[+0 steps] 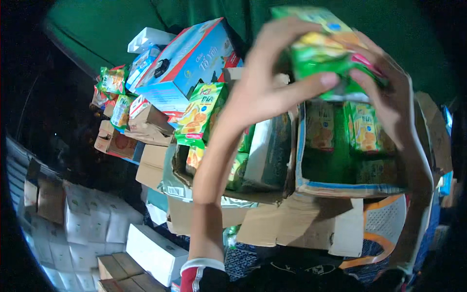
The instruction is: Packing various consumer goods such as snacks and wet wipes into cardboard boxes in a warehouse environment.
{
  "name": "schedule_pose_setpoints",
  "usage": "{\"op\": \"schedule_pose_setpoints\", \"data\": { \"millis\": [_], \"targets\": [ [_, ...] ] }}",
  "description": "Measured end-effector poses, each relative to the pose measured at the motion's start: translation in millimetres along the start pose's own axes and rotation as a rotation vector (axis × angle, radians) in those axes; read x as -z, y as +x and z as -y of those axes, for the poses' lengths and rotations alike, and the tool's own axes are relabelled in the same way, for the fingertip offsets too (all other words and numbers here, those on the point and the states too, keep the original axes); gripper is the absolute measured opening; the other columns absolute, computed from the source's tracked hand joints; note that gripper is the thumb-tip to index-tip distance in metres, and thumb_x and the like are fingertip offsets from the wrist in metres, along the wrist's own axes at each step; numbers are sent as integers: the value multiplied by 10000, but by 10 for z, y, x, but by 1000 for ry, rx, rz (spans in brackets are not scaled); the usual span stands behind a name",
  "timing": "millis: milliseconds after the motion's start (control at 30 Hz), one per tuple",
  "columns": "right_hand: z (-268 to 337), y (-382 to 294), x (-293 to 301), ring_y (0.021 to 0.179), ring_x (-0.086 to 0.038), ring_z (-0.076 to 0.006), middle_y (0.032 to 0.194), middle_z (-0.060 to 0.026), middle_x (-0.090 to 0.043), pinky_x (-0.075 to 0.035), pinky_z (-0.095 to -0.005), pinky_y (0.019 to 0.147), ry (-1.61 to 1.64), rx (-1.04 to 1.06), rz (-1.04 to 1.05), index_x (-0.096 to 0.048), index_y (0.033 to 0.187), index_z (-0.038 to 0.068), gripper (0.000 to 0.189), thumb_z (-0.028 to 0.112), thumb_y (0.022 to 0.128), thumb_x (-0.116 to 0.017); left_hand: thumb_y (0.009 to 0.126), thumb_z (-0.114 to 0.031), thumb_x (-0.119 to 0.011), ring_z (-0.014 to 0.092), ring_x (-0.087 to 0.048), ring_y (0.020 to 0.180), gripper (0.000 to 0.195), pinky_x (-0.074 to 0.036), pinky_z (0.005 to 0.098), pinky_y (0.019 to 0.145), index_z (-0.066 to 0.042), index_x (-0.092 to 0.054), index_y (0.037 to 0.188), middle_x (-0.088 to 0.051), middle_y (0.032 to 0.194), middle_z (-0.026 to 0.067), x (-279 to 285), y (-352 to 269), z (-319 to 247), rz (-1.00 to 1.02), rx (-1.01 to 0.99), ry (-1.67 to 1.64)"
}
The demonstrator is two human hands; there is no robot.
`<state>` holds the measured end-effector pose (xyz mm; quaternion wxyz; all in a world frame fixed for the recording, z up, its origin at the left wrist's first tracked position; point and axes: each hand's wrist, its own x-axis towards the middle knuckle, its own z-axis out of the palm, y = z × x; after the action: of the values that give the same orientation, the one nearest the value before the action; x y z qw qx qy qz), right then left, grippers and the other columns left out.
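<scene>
Both hands hold a green and yellow snack packet [324, 51] up above the right-hand box, blurred by motion. My left hand [277, 80] grips its left side, thumb across the front; my right hand [379, 73] grips its right side. Whether it is one packet or several, I cannot tell. Below, the open cardboard box with a blue edge [350, 188] holds several similar packets [365, 127]. Beside it on the left, another open cardboard box [270, 197] contains green packets, with a packet [200, 113] leaning upright at its back left.
A blue and red carton [197, 62] stands at the back left, near small packets [112, 80] and torn boxes. Cardboard flaps [292, 226] stick out towards me. An orange-edged chair [386, 219] is at the lower right. White boxes [80, 219] are stacked at the lower left.
</scene>
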<state>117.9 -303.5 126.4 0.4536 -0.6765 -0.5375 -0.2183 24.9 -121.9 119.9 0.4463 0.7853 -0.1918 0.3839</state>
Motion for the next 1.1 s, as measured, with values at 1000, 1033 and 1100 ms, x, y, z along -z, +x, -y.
{"op": "schedule_pose_setpoints", "data": {
  "millis": [1000,1033,1100],
  "targets": [
    [142,-683,-1870,1177,-338,-327,1359,-158,-202,-332,-355,953,424,18,1009,-188,1333,210,764,131,697,-602,612,-110,-682,233,-592,864,257,-443,305,765,10,-618,830,-623,870,127,1054,-1808,730,98,489,564],
    [113,-667,-1839,1177,-338,-327,1359,-158,-202,-332,-355,953,418,9,1002,-188,1333,210,764,131,697,-602,637,-154,-668,241,-585,878,271,-432,316,790,13,-618,845,-619,893,134,1047,-1766,706,86,484,524],
    [94,-618,-1764,1168,-351,-325,1350,-156,-222,-331,-355,955,321,113,959,-220,1325,206,730,144,706,-602,723,-253,-609,284,-493,1008,318,-335,375,899,-32,-593,950,-554,1022,140,1138,-1848,737,27,317,684]
  ]
}}
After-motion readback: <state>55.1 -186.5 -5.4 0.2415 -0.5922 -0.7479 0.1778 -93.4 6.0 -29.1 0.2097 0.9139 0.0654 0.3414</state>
